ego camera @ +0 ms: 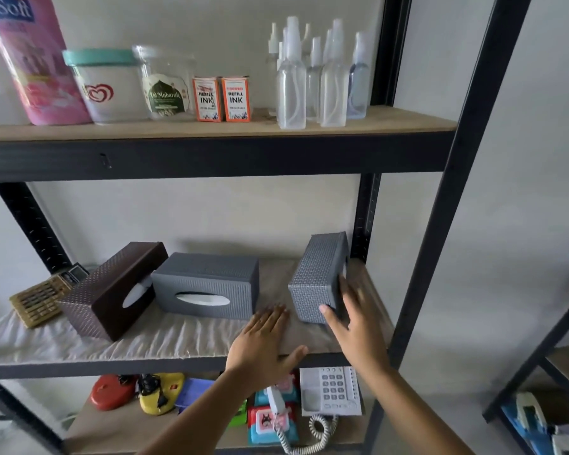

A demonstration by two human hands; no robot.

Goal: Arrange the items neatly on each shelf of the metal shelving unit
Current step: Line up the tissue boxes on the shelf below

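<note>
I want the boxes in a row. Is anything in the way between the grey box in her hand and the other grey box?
Only the left hand, flat on the cloth between the held box and the other grey box. Nothing else.

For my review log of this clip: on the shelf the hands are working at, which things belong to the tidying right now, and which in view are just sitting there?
In play:
- right hand gripping the grey tissue box at right
- left hand flat on the shelf cloth
- second grey tissue box
- brown tissue box
- calculator

Just sitting:
- spray bottles
- ink boxes
- telephone
</note>
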